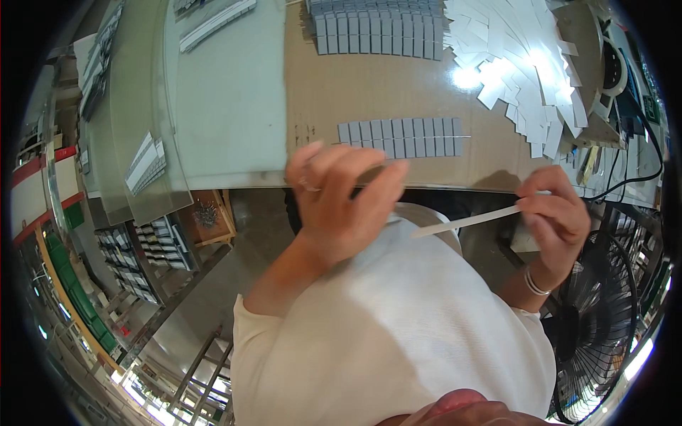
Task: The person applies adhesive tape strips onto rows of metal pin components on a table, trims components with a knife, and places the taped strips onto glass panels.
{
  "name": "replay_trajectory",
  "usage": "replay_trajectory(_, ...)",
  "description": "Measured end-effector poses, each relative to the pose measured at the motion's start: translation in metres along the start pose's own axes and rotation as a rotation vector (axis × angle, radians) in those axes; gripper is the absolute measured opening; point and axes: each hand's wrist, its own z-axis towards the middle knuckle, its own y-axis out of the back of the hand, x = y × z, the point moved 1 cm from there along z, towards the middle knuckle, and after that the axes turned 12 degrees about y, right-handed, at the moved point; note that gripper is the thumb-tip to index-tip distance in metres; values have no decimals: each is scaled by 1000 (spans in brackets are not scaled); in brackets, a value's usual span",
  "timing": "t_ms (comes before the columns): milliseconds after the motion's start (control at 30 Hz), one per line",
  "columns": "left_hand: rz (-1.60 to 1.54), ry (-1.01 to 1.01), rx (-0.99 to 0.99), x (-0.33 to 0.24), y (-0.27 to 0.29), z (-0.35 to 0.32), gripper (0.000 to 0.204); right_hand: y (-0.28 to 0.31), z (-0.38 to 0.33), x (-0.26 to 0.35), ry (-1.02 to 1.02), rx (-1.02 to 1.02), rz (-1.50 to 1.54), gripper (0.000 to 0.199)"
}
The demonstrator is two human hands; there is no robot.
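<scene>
Right fingers hold one pale strip.

A workshop or factory is suggested by the desk, which is laid with rows of matching grey pieces and heaped white strips, and by the large black fan nearby.

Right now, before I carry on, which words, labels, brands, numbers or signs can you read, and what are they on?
No text reads clearly, so there is nothing to quote.
Tan board: small dark marks near its left edge, too small and blurred to read.
Pale strip in the right hand: no lettering shows.
Near row of grey pieces: no lettering shows.
</scene>
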Motion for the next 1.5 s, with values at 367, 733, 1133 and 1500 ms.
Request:
replay_trajectory(367, 269, 123, 111, 30, 19, -12, 45, -29, 27, -26, -252, -319, 245, 17)
replay_trajectory(733, 99, 18, 11, 43, 10, -15, 25, -56, 42, -39, -454, -71, 155, 15)
replay_trajectory(1133, 147, -24, -26, 45, 5, -15, 28, -59, 45, -37, -362, -33, 35, 17)
replay_trajectory(1500, 242, -54, 83, 37, 10, -6, 24, 52, -6, -13, -53, -833, -438, 29)
